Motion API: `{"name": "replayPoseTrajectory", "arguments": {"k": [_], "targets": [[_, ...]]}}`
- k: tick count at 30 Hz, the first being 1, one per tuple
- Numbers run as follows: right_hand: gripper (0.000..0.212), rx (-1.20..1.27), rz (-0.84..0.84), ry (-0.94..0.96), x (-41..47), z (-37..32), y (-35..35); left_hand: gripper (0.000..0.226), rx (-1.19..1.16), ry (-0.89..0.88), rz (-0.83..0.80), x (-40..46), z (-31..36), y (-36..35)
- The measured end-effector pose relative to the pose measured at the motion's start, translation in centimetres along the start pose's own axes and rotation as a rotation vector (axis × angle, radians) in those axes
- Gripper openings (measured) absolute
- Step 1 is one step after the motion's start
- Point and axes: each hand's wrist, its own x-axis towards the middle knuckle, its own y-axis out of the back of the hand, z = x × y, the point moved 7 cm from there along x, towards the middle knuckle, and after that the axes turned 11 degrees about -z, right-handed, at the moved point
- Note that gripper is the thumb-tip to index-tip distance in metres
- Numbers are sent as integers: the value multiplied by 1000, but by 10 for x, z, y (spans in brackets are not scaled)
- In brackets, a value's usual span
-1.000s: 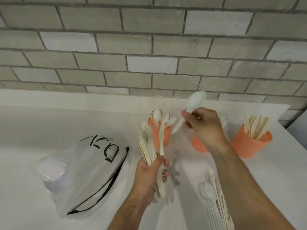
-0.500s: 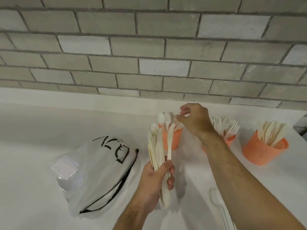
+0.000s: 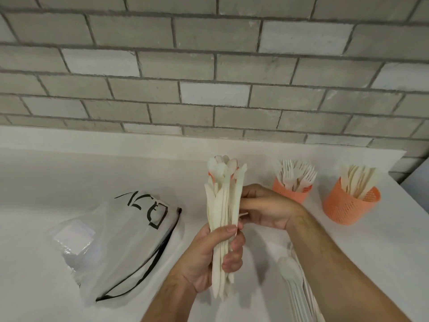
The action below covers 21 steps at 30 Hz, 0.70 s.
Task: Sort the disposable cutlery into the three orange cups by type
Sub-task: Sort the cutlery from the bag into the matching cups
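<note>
Left of the plastic bag [image 3: 120, 240] the counter [image 3: 46, 182] lay bare; to its right, three orange cups [image 3: 350, 205] and loose cutlery [image 3: 294, 282] crowded it.

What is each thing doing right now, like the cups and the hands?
Left hand: grips the cutlery bundle upright.
Right hand: fingers on the bundle's side.
Spoon cup: mostly hidden behind the bundle.
Fork cup: upright, holding forks.
Knife cup: upright, holding knives.
Plastic bag: lying flat.
</note>
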Motion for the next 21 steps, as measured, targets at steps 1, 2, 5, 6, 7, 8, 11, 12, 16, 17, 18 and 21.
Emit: {"name": "replayPoseTrajectory", "arguments": {"k": [1,2,5,6,7,8,11,12,16,17,18,21], "targets": [[19,71,-25,34,0,1,-5,20,-16,10,-40,0,-1,-4],[22,131,-38,64,0,2,-8,20,-28,20,-72,0,-2,-7],[25,203,-76,138,-4,0,-13,17,-38,49,-131,1,-4,-12],[25,204,-84,166,-5,-1,-13,16,-46,59,-148,2,-5,-13],[24,212,-79,192,-6,-2,-12,15,-60,68,-163,2,-6,-13],[23,230,-63,213,-6,-4,-12,14,-75,79,-177,3,-8,-13],[12,295,31,259,-8,-5,-7,12,-94,114,-216,3,-12,-14],[9,308,60,262,-9,-5,-5,12,-94,125,-221,2,-14,-15],[23,344,76,298,-7,-2,3,14,-93,121,-202,2,-15,-13],[21,365,103,318,-7,-2,6,15,-90,115,-186,2,-15,-11],[18,381,135,339,-7,-1,9,16,-85,108,-167,2,-15,-10],[17,415,196,412,-6,-3,14,18,-74,75,-99,3,-13,-5]]}}
